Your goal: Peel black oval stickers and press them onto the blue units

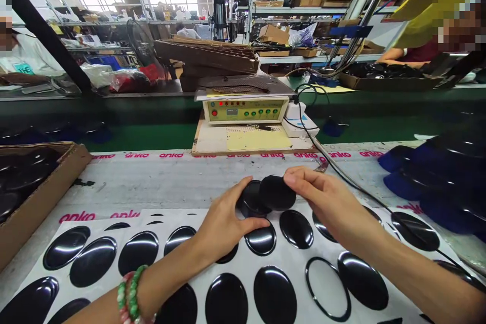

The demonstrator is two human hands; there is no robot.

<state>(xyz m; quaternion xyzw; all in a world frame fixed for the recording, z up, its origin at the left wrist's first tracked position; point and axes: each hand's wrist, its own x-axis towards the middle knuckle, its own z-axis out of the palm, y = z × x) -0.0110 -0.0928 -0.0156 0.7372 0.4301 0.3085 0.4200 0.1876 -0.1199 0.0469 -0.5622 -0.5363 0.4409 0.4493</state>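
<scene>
My left hand [224, 220] curls its thumb and fingers around a round, black, cup-like part [250, 201] above the bench. A thin black disc [279, 193] is pinched at its right edge by my right hand [328, 197]. The disc overlaps the right side of the round part; whether the two touch, I cannot tell. Beneath both hands lies a white sheet [250, 276] bearing rows of glossy black discs [227, 299]. One place on it shows only a black ring outline [307, 274].
A cardboard box [45, 202] of black parts stands at left. Dark blue parts [448, 177] are piled at right. An instrument with buttons [246, 110] sits ahead; its cable [341, 177] crosses the bench to the right. Co-workers sit beyond the green conveyor [152, 124].
</scene>
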